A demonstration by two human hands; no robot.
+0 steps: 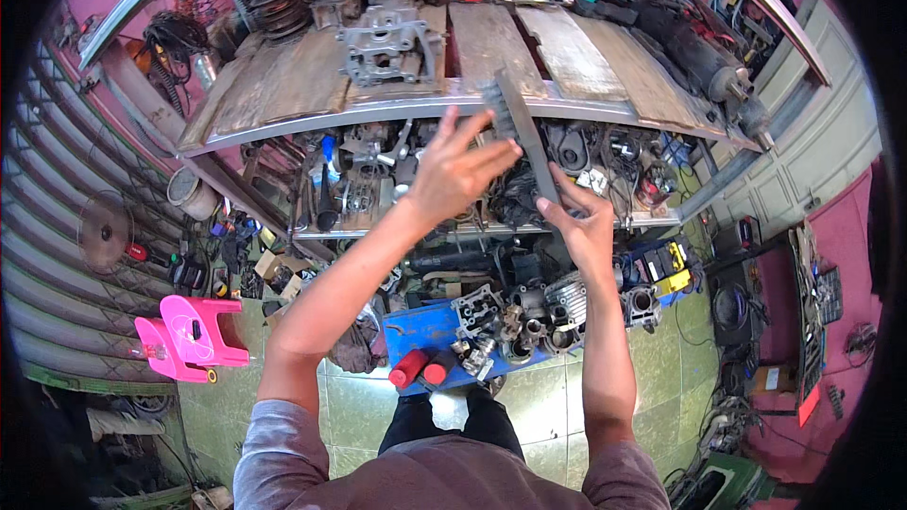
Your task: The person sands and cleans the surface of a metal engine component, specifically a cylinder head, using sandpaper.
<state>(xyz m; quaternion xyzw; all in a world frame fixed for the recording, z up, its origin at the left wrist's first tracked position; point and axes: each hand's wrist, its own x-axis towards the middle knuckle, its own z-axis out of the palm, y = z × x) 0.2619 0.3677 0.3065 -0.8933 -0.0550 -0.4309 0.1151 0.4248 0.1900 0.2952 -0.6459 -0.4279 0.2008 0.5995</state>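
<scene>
My right hand [576, 217] is closed around the lower end of a long, dark wire brush [529, 132]. The brush is raised in front of the shelf and tilts up to the left, with bristles along the left side of its upper part. Close beside those bristles, my left hand [458, 170] has its fingers stretched apart and holds nothing. Whether a fingertip touches the bristles I cannot tell. Behind the brush, a grey metal engine part [387, 42] stands on the wooden planks [491, 42] of the upper shelf.
Below my hands, a blue bench [425, 326] carries several metal engine parts [539, 316] and two red cylindrical items [422, 368]. A metal shelf edge [406, 109] runs across in front. To the left stands a pink stool [203, 335]; at the right, a black speaker [732, 307].
</scene>
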